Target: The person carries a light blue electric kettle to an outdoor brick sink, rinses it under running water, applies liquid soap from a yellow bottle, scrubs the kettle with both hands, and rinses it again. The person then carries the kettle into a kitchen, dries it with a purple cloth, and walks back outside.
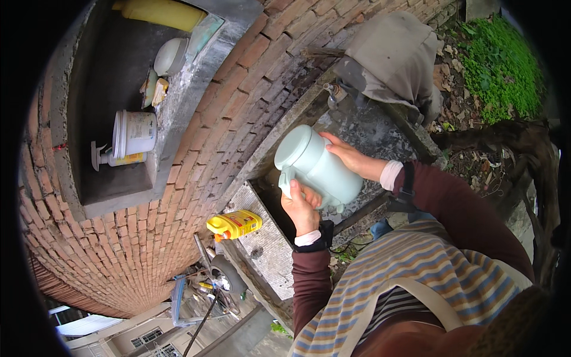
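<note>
A pale mint-green lidded jug (332,172) is held tilted over a concrete sink (279,149), its round lid toward the brick wall. My left hand (301,207) is closed around the jug's handle, thumb on top. My right hand (352,154) lies against the far side of the jug's body, fingers spread along it. The jug hides part of the basin. A metal tap (331,89) sticks out at the far end of the sink. The basin floor (370,120) looks wet, with pale patches.
A yellow detergent bottle (241,223) is on the ribbed concrete slab (263,254) left of the basin. Grey cloth (392,58) drapes the sink's far corner. A wall niche (116,187) contains a white bucket (138,131), a spray bottle (127,158) and a bowl (171,57). Below left lies a wheel (227,273).
</note>
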### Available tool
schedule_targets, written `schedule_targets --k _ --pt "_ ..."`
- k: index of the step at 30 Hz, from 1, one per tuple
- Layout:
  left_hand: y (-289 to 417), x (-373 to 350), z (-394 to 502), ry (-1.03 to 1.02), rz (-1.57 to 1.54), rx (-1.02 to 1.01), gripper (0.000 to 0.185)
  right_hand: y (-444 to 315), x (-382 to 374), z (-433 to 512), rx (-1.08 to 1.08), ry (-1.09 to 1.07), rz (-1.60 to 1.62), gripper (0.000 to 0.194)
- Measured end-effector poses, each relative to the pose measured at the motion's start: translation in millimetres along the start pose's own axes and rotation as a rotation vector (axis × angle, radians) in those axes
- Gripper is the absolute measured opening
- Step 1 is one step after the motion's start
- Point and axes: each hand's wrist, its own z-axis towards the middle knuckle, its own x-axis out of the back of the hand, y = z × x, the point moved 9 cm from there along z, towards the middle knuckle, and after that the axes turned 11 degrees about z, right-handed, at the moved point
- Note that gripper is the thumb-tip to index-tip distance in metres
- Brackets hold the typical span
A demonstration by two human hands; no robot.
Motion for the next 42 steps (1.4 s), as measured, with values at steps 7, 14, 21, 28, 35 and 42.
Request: schedule_targets --k 7,14,21,28,35,42 --pt "2.1 -9.4 -12.1 -0.104 0.134 -0.057 0.024 -1.6 9.1 8.0 -0.208 0.100 0.186 0.049" --pt "-4.4 -24.6 2.5 -0.030 0.047 -0.012 0.020 -45.3 -18.9 -15.8 0.203 0.362 -0.798 0.054" --pt "-5.6 -43.4 -5.9 -0.190 0.051 0.017 0.028 -6.9 30.4 47.0 -0.256 0.141 0.073 0.050" --pt "-23.4 -37.7 42.5 -0.052 -0.062 0.112 0.035 34.4 89.2 37.9 -0.423 0.195 0.070 0.044" --pt "-43.4 -101.3 101.0 -0.127 -0.031 0.139 0.033 27.5 180.6 40.7 -0.327 0.637 -0.334 0.055" --pt "-48.8 -126.9 108.7 -0.141 -0.001 0.157 0.032 -38.1 146.5 52.2 -0.202 0.589 -0.722 0.055"
